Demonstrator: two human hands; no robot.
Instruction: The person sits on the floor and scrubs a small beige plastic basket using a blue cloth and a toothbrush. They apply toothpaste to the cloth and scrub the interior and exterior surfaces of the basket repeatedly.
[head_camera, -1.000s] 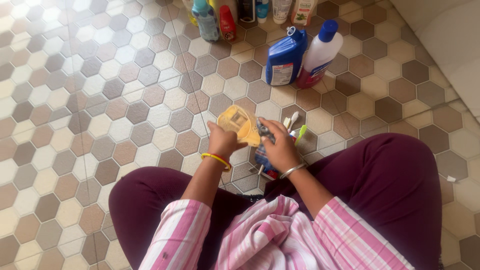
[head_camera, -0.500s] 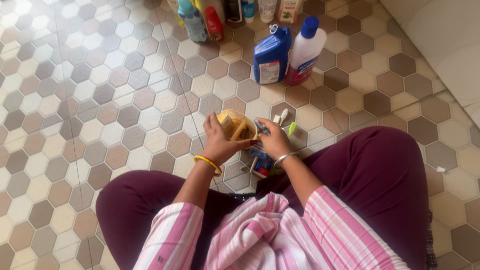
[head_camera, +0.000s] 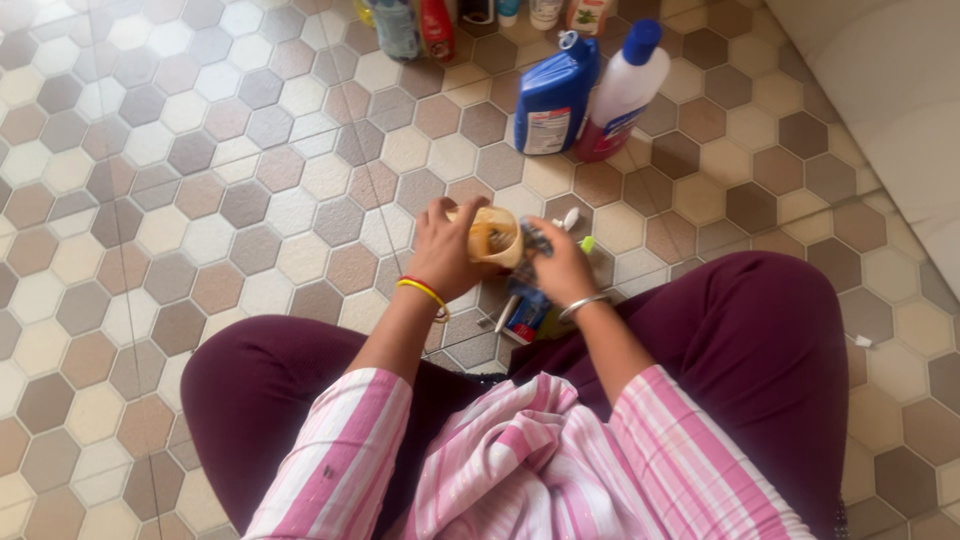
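I sit on a tiled floor. My left hand (head_camera: 445, 252) grips a small yellow plastic cup (head_camera: 495, 236), tilted with its mouth toward my right hand. My right hand (head_camera: 560, 268) is closed on a small dark scrubbing object (head_camera: 535, 240) pressed at the cup's mouth. Beneath my hands lie a blue tube (head_camera: 524, 315), a white toothbrush (head_camera: 568, 218) and a green-tipped brush (head_camera: 585, 244) on the floor.
A blue detergent bottle (head_camera: 553, 98) and a white bottle with a blue cap (head_camera: 625, 92) stand ahead. Several smaller bottles (head_camera: 420, 25) line the top edge. A white raised ledge (head_camera: 890, 110) runs along the right. Hexagon tiles (head_camera: 200, 200) cover the floor.
The cup has turned from facing up and open toward a sideways tilt, and both hands have shifted slightly up and to the right. The camera view has dipped a little.
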